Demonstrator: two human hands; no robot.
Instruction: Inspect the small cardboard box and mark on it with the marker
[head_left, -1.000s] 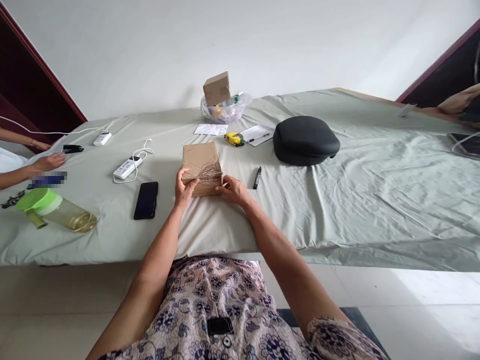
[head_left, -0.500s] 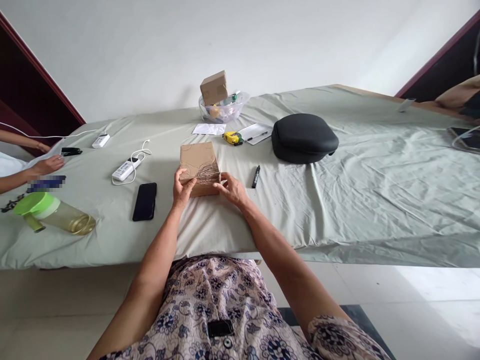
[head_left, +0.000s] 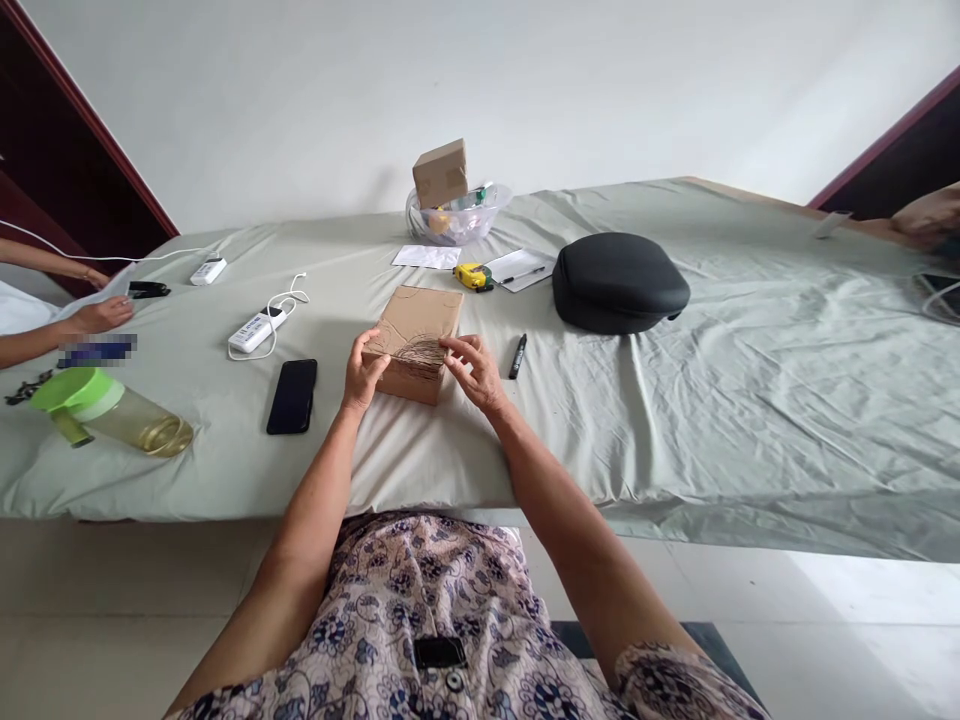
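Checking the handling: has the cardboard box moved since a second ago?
Yes. The cardboard box has turned, its far end swinging right toward the black marker, which stayed put.

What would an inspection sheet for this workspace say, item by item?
Surface: table under creased grey-green cloth.
Job's things: scribbled brown cardboard box, near the front edge.
Clutter: black phone, black marker pen, black oval case, yellow tape measure, green-lidded clear jug on its side, clear bowl bearing a small cardboard box.
Grippers: left hand grips the box's near-left corner; right hand has fingertips on its top.
Cables: white power strip with looped white cord.
Surroundings: white wall; another person's hand at the left.
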